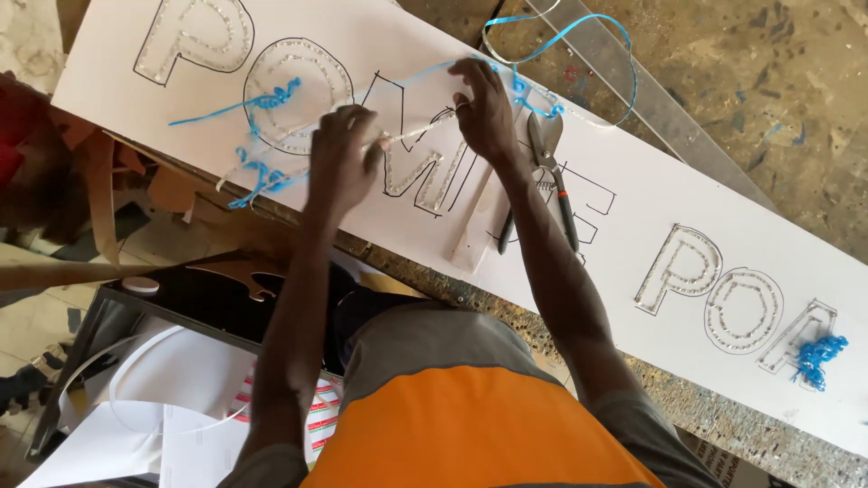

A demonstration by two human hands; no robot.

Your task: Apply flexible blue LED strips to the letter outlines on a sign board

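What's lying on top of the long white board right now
On the white board lie pliers, blue wire in curls, and a pale strip. Both hands, left and right, cover part of the middle letter.

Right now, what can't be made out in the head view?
- Left hand: motion-blurred, grip unclear.
- Right hand: fingertips curl under, contact with the thin blue strip hidden.
- Long white board with outlined letters: cut off by top and right edges.
- Black-handled snips: right forearm covers part.

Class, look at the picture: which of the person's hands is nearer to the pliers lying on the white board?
The right hand: it sits just beside the pliers, at their upper left. The left hand is farther away, over the outlined letters.
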